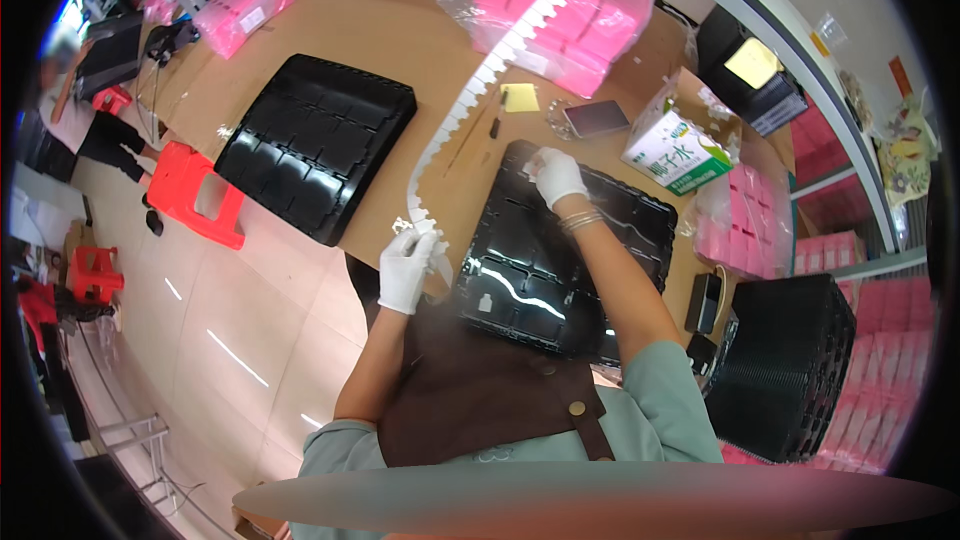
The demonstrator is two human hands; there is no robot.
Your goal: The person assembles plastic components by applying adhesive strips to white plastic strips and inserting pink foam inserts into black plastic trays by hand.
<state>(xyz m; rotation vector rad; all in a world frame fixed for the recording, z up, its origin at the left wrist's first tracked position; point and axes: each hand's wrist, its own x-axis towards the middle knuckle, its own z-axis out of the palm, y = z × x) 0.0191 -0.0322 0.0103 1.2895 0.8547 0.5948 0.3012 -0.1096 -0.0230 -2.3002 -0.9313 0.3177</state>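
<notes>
A long white strip of small die-cut stickers with a notched edge runs from the far side of the table down to my left hand. That hand, in a white glove, pinches the strip's near end by the table's front edge. My right hand, also gloved, is over the far left part of a glossy black plastic tray. Its fingers are closed together close to the tray surface; whatever they hold is too small to make out. One small white sticker lies on the tray's near left part.
Another black tray lies to the left. Beyond are pink packs in clear plastic, a yellow notepad, a pen, a phone and an open carton. Stacked black trays stand right; a red stool stands left.
</notes>
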